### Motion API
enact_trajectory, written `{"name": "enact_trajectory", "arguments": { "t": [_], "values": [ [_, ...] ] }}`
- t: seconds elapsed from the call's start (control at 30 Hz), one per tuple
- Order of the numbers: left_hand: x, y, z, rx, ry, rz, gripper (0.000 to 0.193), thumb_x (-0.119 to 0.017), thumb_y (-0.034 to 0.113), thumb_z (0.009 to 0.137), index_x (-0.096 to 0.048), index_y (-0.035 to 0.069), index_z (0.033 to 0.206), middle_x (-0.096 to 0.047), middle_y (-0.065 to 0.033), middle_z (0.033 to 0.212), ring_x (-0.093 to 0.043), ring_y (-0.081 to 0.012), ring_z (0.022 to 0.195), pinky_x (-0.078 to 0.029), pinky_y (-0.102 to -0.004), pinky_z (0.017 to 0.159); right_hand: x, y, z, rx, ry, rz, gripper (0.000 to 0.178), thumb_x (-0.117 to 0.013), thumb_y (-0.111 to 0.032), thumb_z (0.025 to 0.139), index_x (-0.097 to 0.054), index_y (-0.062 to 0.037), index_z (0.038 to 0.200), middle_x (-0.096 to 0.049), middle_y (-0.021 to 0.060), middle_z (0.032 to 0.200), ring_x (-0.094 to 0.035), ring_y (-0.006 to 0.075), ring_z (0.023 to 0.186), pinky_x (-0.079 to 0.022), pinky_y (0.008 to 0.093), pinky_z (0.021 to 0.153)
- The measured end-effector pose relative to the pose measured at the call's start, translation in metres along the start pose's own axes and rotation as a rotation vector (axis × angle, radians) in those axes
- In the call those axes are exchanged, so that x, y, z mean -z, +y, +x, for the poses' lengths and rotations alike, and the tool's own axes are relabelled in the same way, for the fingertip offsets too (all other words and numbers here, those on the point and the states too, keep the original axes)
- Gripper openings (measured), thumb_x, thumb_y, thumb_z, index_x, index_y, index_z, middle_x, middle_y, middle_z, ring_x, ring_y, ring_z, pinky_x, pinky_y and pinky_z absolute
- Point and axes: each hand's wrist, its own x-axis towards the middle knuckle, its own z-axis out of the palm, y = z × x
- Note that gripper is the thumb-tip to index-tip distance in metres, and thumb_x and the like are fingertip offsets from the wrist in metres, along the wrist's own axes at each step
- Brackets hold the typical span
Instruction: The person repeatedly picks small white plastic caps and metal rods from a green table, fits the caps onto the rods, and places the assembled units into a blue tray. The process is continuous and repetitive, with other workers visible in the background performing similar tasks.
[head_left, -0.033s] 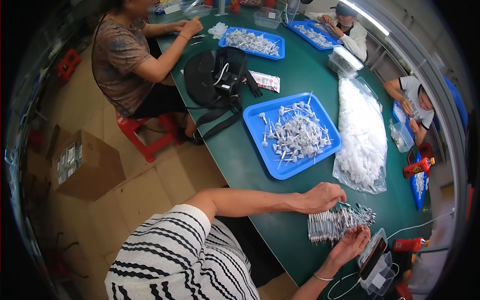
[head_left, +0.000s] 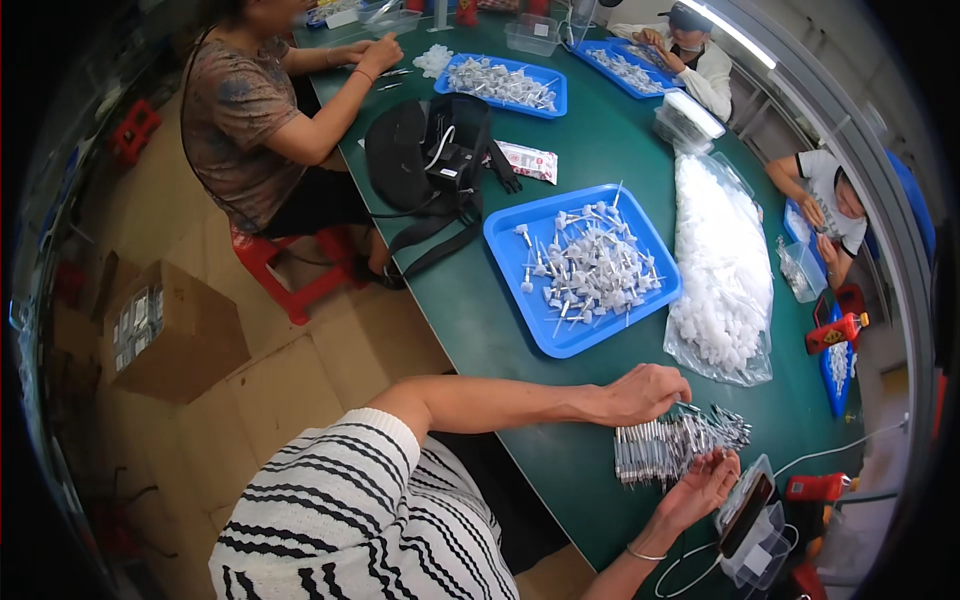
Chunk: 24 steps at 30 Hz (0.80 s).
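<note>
A row of thin metal rods (head_left: 645,452), with a looser heap at its right end, lies on the green table between my two hands. My left hand (head_left: 648,394) is just beyond the row, closed with the fingers curled down. Whatever sits in its pinch is too small to make out. At the near right edge of the heap, my right hand (head_left: 703,487) has its fingers curled and drawn together against the rods. Its fingertips are partly hidden, and anything they hold does not show. Ahead of my hands, a blue tray (head_left: 510,300) carries rods fitted with whitish caps.
A clear bag of white caps (head_left: 722,275) lies beyond my hands. A phone (head_left: 746,515) leans on a clear plastic box (head_left: 762,558) by my right hand, with a white cable. A black bag (head_left: 400,150) sits left of the tray. Other people work around the table (head_left: 455,310).
</note>
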Motion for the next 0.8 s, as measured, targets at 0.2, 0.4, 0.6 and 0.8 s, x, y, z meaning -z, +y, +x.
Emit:
{"name": "enact_trajectory", "arguments": {
  "t": [0.2,0.4,0.6,0.8],
  "values": [
    [0.001,0.007,0.0,0.072,-0.052,-0.018,0.013,-0.057,0.003,0.083,-0.065,0.001,0.094,-0.066,-0.0154,0.088,-0.064,-0.0307,0.078,-0.051,-0.0392,0.07,-0.007,-0.004,-0.004,-0.01,-0.019,-0.027,0.016,-0.053,-0.02,0.098,-0.054,-0.0056,0.105,-0.056,0.0035,0.093,-0.05,0.0098,0.081,-0.044,0.0232,0.07],
    [0.0,0.008,0.0,0.057,-0.051,-0.041,0.013,-0.058,0.003,0.084,-0.065,0.001,0.095,-0.066,-0.0153,0.087,-0.065,-0.0295,0.076,-0.051,-0.0379,0.068,-0.01,-0.003,-0.004,-0.022,-0.015,-0.037,0.015,-0.054,-0.02,0.098,-0.055,-0.0062,0.102,-0.056,0.0028,0.092,-0.05,0.0085,0.079,-0.044,0.0211,0.068],
    [0.003,0.017,0.0,0.068,-0.063,-0.058,0.014,-0.058,0.003,0.083,-0.065,0.001,0.094,-0.066,-0.0159,0.086,-0.065,-0.0307,0.075,-0.051,-0.0387,0.067,-0.012,-0.004,-0.005,-0.022,-0.005,-0.034,0.013,-0.053,-0.019,0.098,-0.055,-0.0066,0.101,-0.056,0.0024,0.093,-0.051,0.008,0.078,-0.045,0.021,0.067],
    [0.003,0.021,0.0,0.1,-0.062,-0.093,0.014,-0.057,0.001,0.081,-0.065,0.0,0.092,-0.066,-0.0173,0.084,-0.065,-0.034,0.079,-0.051,-0.0415,0.07,-0.018,-0.007,-0.008,-0.026,-0.004,-0.051,0.013,-0.054,-0.019,0.098,-0.056,-0.0065,0.1,-0.056,0.0023,0.092,-0.052,0.0076,0.077,-0.046,0.0208,0.066]
  ]
}}
